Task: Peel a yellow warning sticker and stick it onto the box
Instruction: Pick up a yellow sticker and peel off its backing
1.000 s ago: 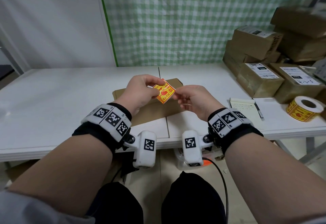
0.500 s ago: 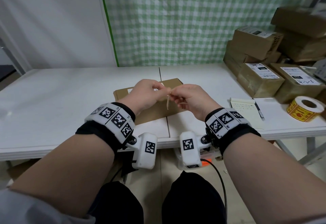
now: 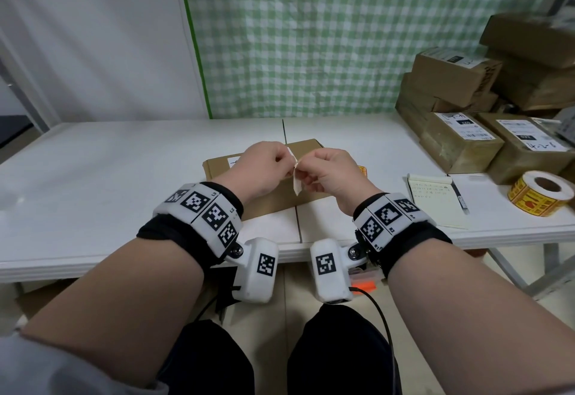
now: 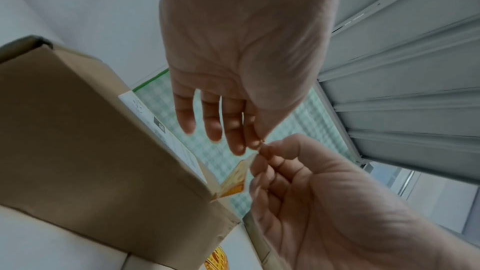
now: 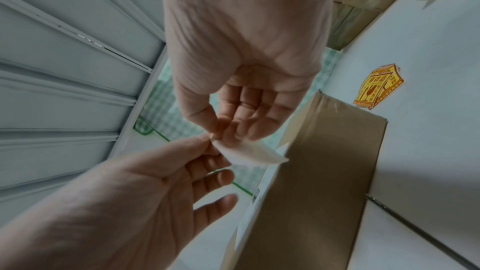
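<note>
Cardboard box [image 3: 280,183] is taken as the landmark, flat on the white table [image 3: 93,176]. Just above it, the sticker [image 3: 297,184], shown face-on a second ago, is now turned edge-on with its pale backing outward, its top corner pinched between the left hand [image 3: 261,167] and the right hand [image 3: 329,173]; peeling is judged just begun.

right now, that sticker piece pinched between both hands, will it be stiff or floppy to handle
Probably floppy: the sticker piece already curls where the left hand and right hand pinch it. Likely very light, since fingertips alone carry it. Any exposed adhesive might cling to fingers.
</note>
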`<state>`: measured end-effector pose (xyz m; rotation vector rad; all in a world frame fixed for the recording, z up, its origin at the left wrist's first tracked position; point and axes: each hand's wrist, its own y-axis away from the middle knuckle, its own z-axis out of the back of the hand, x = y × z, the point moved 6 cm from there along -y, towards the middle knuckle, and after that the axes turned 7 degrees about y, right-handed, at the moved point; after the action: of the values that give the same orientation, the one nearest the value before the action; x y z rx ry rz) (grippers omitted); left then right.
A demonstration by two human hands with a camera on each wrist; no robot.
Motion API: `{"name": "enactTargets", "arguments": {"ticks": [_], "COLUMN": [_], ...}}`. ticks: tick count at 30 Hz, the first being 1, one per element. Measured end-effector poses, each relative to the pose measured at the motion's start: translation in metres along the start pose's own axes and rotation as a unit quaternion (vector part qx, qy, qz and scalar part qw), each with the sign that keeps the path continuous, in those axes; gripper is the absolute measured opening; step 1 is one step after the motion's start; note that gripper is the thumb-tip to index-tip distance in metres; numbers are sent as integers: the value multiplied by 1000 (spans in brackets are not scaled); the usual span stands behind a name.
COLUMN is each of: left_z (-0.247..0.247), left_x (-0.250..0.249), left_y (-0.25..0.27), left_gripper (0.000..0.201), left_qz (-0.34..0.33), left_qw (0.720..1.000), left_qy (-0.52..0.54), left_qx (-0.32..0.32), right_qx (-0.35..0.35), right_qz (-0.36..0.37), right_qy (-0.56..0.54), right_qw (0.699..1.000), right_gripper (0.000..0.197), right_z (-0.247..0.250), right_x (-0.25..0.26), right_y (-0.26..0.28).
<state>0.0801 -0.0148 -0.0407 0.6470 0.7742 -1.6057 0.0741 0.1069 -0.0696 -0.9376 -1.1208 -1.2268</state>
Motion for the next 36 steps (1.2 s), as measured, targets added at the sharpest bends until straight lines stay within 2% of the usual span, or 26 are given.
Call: {"name": "enactTargets", "arguments": {"ticks": [6, 11, 24, 31, 34, 36], "left_z": [-5, -11, -13, -16, -19, -21], "left_x": [4, 7, 0, 7, 12, 13], "left_y": [1, 2, 0, -2, -1, 0], "left_gripper": [24, 25, 19, 23, 24, 17], "left_qz": [9, 27, -9, 21, 41, 51], "left_qw": [1000, 992, 999, 995, 989, 984], "left_qy": [23, 117, 15, 93, 136, 162], "left_qx": [20, 33, 37, 42, 46, 56], "right_qx": [7, -1, 5, -55, -39, -1], "right_qz": [-5, -12, -5, 3, -11, -40], "right_qy": [5, -6, 39, 71, 61, 39], "right_qw": [1000, 1000, 999, 996, 997, 998], "right_gripper": [19, 21, 20, 6, 12, 18], "right_z": [1, 5, 6, 14, 15, 13], "right_x": [-2, -4, -5, -7, -9, -10], "right_y": [0, 0, 2, 2, 3, 4]}}
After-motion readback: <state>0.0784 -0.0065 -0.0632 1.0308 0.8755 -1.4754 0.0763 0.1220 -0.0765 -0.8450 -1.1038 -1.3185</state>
